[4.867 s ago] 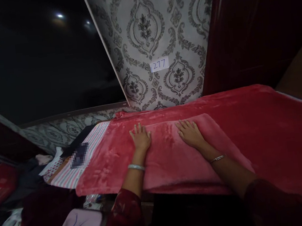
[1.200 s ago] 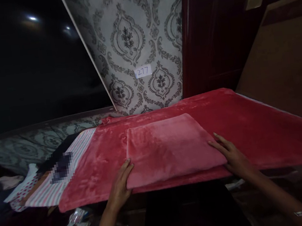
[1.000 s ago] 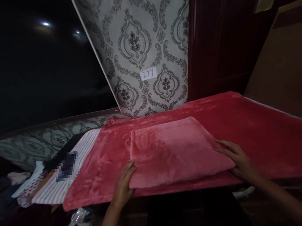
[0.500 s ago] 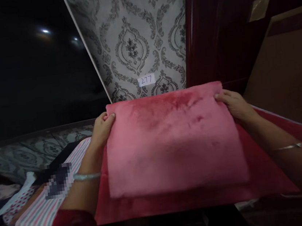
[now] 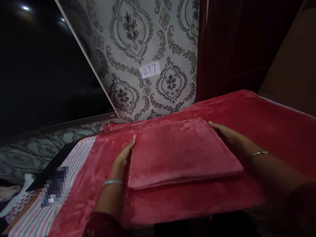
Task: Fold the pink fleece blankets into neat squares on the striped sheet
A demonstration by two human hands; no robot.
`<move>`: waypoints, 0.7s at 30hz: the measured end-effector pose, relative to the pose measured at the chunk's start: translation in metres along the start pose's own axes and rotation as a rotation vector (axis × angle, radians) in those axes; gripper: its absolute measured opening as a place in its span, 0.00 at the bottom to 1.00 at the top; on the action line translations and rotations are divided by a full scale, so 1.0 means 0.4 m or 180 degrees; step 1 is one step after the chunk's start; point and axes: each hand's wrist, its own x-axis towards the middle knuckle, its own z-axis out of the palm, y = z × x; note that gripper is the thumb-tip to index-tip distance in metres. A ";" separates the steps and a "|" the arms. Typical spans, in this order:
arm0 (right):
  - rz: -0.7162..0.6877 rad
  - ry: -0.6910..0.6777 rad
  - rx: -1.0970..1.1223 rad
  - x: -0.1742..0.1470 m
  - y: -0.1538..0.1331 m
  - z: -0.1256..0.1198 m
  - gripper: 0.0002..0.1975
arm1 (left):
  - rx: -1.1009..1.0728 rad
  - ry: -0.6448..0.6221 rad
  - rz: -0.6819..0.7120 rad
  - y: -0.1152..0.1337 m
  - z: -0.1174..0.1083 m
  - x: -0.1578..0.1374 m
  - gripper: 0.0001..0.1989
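A pink plush cloth (image 5: 181, 152), folded into a flat rectangle with layers showing at its front edge, lies on a red plush blanket (image 5: 288, 144) spread over the surface. My left hand (image 5: 124, 153) is against the folded cloth's left edge, fingers stretched out along it. On the opposite side, my right hand (image 5: 224, 131) touches the far right corner, its fingers also extended. Both palms face inward with the cloth between them. The undersides of the hands are partly hidden in shadow.
A striped cloth (image 5: 79, 159) lies left of the blanket, near a pixelated dark object (image 5: 55, 187). Clothes (image 5: 7, 192) are heaped at far left. Behind are a dark screen (image 5: 25, 73), patterned wallpaper with a paper label (image 5: 149, 69), and a brown board (image 5: 297, 55) at right.
The pink cloth, held up by its two far corners before, now lies lower, folded smaller and flat on the blanket. My hands have moved closer together and down, from pinching corners to the sides.
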 end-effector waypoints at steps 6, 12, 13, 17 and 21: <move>-0.0691 -0.0172 -0.0229 -0.079 0.045 0.013 0.40 | 0.0331 -0.0384 0.0168 -0.065 -0.027 -0.074 0.52; -0.1044 0.0337 -0.0375 -0.097 0.001 0.027 0.46 | 0.1281 0.0347 0.1271 -0.035 0.014 -0.085 0.52; -0.1181 0.0384 -0.0413 -0.098 -0.018 0.022 0.45 | 0.1438 0.0358 0.1453 -0.015 0.015 -0.088 0.51; -0.1505 0.0487 -0.0631 -0.123 -0.048 -0.004 0.42 | 0.1674 0.0270 0.1849 0.027 -0.011 -0.130 0.50; -0.1265 0.0407 -0.0618 -0.161 0.045 -0.011 0.40 | 0.1486 0.0308 0.1490 -0.061 -0.031 -0.184 0.52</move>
